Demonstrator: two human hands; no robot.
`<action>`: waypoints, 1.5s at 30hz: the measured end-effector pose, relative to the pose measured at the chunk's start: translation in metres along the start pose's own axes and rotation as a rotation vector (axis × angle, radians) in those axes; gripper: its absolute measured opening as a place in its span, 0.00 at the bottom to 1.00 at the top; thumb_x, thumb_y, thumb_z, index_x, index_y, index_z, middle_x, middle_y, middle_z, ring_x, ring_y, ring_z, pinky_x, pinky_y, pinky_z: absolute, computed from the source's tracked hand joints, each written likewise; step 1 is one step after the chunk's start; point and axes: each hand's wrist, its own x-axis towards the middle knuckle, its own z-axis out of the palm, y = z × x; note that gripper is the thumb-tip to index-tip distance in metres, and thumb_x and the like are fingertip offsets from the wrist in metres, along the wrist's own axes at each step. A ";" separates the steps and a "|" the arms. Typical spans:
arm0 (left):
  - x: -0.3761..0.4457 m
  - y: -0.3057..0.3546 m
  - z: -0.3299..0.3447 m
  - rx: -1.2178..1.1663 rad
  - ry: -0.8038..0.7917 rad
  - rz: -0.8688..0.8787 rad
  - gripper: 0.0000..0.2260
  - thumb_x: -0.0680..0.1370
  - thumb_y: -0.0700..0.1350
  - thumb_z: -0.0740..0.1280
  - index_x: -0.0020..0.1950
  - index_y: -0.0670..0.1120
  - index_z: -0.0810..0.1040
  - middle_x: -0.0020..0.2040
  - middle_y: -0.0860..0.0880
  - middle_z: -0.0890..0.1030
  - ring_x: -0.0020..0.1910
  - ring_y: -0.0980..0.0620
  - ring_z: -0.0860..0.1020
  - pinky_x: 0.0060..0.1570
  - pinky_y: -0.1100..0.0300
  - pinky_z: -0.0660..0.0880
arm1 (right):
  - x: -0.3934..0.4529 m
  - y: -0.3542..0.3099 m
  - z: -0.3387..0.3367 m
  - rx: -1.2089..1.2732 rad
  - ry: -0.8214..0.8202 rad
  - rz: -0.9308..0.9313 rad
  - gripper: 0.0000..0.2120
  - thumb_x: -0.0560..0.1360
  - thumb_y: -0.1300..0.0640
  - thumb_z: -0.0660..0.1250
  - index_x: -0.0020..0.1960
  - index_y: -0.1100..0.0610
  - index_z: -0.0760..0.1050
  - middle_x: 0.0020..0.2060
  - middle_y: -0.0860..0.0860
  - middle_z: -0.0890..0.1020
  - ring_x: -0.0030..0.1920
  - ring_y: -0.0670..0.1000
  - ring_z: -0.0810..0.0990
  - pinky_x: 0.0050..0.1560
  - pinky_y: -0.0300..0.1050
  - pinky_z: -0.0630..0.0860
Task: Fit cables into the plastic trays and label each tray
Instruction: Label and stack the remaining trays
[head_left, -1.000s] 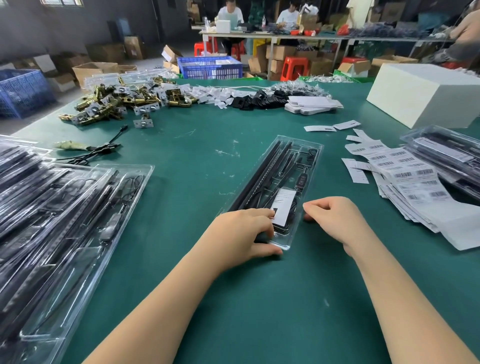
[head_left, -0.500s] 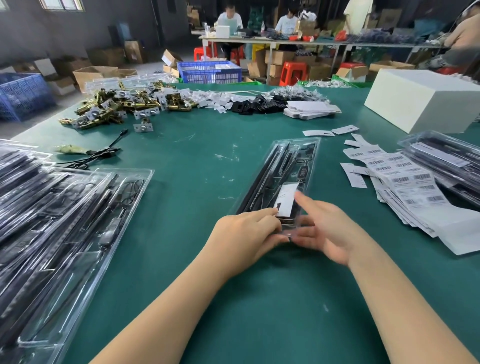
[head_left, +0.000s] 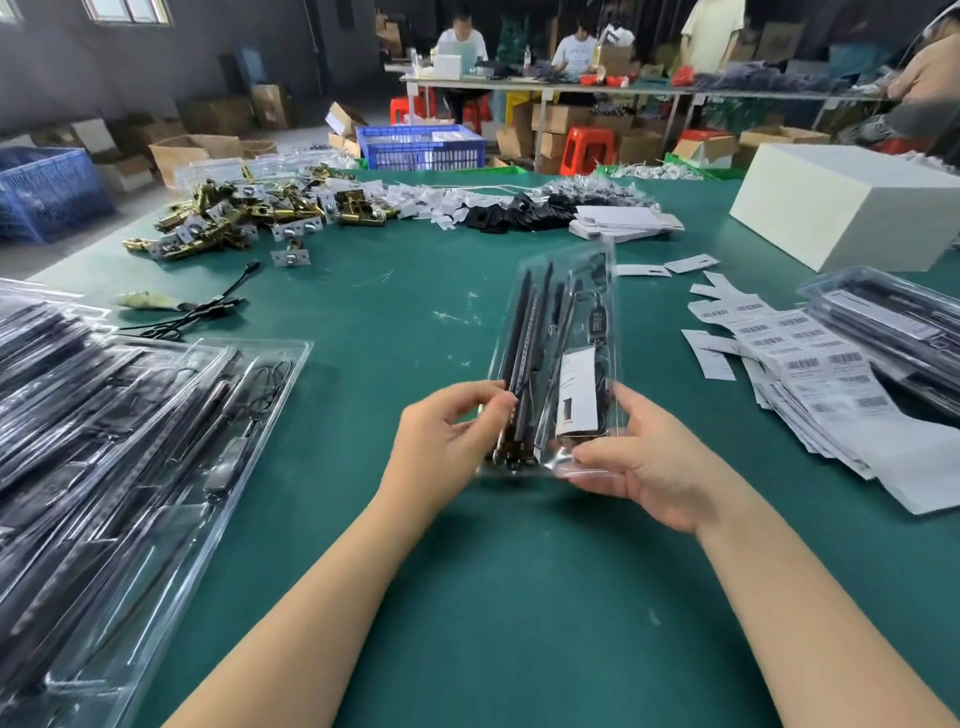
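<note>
A clear plastic tray (head_left: 563, 312) holding black rods and a black cable is lifted off the green table, its far end pointing away from me. A white label (head_left: 577, 392) sits on its near part. My left hand (head_left: 447, 441) grips the tray's near left edge. My right hand (head_left: 644, 457) holds the near right corner, thumb on top and fingers underneath.
Filled clear trays (head_left: 114, 457) are piled at the left. Barcode label sheets (head_left: 821, 374) and more labelled trays (head_left: 893, 322) lie at the right, behind them a white box (head_left: 841, 208). Brass hardware (head_left: 249, 213) and loose cables (head_left: 208, 309) lie farther back. People sit at a far table.
The tray lay flat on the table under both hands. Now both hands have raised it off the table and turned it straighter, and the right hand has shifted from the label to the tray's corner.
</note>
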 end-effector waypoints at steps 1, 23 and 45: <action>0.003 -0.001 -0.003 -0.035 0.053 -0.033 0.05 0.76 0.45 0.70 0.42 0.54 0.84 0.45 0.59 0.85 0.45 0.62 0.81 0.47 0.68 0.75 | 0.000 -0.004 -0.001 -0.061 0.017 -0.033 0.35 0.69 0.77 0.67 0.70 0.52 0.68 0.50 0.63 0.83 0.46 0.60 0.85 0.40 0.49 0.82; 0.031 0.000 -0.057 -0.600 0.755 -0.380 0.20 0.80 0.54 0.60 0.71 0.54 0.64 0.71 0.51 0.68 0.71 0.50 0.67 0.64 0.54 0.68 | -0.011 -0.007 -0.096 -2.020 0.316 -0.837 0.34 0.47 0.83 0.71 0.51 0.65 0.83 0.36 0.57 0.82 0.21 0.53 0.75 0.17 0.40 0.72; 0.013 -0.018 -0.025 0.851 0.052 -0.266 0.19 0.80 0.50 0.58 0.69 0.50 0.73 0.68 0.52 0.73 0.69 0.50 0.68 0.58 0.55 0.69 | 0.012 -0.001 -0.123 -1.232 0.059 -0.099 0.33 0.75 0.41 0.67 0.75 0.37 0.56 0.76 0.40 0.59 0.76 0.40 0.54 0.71 0.36 0.51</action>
